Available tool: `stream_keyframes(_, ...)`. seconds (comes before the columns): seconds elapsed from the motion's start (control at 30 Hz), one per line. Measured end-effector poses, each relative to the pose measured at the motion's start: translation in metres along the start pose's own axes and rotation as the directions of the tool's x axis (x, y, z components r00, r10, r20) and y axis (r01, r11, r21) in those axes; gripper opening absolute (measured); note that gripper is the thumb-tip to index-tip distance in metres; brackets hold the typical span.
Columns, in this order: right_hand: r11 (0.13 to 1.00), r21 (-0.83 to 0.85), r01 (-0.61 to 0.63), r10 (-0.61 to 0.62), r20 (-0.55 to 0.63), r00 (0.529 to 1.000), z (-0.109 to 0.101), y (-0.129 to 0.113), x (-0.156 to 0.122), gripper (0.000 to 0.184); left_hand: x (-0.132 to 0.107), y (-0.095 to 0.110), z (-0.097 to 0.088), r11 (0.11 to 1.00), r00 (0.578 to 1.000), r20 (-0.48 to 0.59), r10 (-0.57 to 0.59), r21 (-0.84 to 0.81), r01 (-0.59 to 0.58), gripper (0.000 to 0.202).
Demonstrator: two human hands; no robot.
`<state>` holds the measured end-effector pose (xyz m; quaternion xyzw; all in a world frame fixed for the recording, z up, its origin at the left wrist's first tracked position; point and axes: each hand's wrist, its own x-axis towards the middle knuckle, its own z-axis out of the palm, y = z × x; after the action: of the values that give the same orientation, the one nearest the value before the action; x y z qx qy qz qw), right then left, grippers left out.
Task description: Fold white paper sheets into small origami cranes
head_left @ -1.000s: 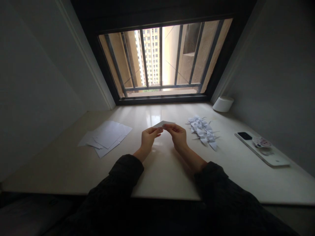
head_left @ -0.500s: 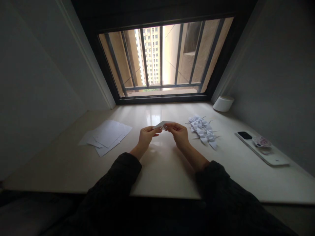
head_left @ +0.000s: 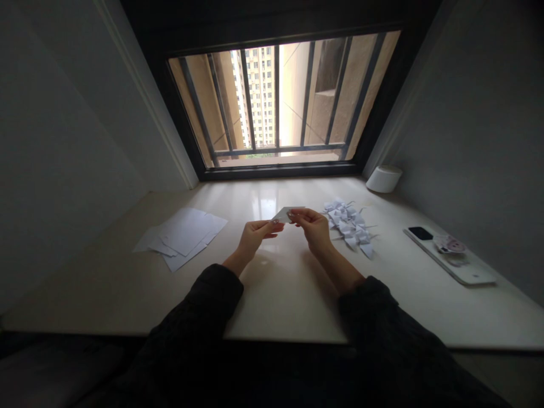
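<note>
- Left hand (head_left: 255, 238): raised above the ledge, fingers pinched on the left end of a small folded white paper piece (head_left: 287, 215).
- Right hand (head_left: 313, 229): also raised, fingertips (head_left: 294, 213) pinched on the same piece from the right.
- Paper piece: held in the air between both hands, angular shape, exact fold not readable at this size.
- Dark knit sleeves (head_left: 204, 306): cover both forearms up to just short of the wrists.
- Polished stone window ledge (head_left: 272, 306): runs under both hands, pale, with a reflection of the window.
- Loose white paper sheets (head_left: 185, 235): overlapping in a messy stack on the ledge, left of the left hand.
- Folded paper cranes (head_left: 348, 226): white, heaped together just beyond and right of the right hand.
- Phone (head_left: 450, 260): white, lying back-up at the right, dark camera bump, a round sticker or grip on it.
- White cylindrical container (head_left: 383, 179): in the far right corner of the ledge, on its side or tilted; cannot tell which.
- Barred window (head_left: 276, 156): beyond the ledge, with a tall apartment block (head_left: 255, 96) outside.
</note>
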<state>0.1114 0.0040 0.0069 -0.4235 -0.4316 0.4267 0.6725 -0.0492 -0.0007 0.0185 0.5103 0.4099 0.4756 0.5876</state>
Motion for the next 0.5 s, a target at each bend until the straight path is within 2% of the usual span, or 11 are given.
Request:
stream_keyframes(0.1,1.000,-0.002,0.006,-0.006,0.022,1.000,-0.0010,0.0006,0.0009,0.023,-0.0012,0.0019,-0.0004,1.000,0.999,0.032,-0.012,0.003,0.012,0.037)
stream_keyframes(0.27,1.000,-0.008,0.025,-0.025,0.027,0.999,0.0007,0.0009,-0.0005,0.022,-0.0007,-0.0003,0.0005,0.999,1.000,0.006,0.007,0.039,-0.007,0.037)
stream_keyframes(0.4,0.996,-0.049,0.073,-0.074,-0.007,0.997,0.0023,0.0008,-0.0001,0.021,0.0020,-0.0020,0.0006,0.991,0.999,0.008,0.048,0.124,-0.048,0.036)
stream_keyframes(0.5,0.992,-0.079,0.101,-0.098,0.031,0.995,0.0029,0.0014,-0.0003,0.021,0.0033,-0.0014,-0.0002,0.980,0.996,-0.012,0.094,0.176,-0.090,0.042)
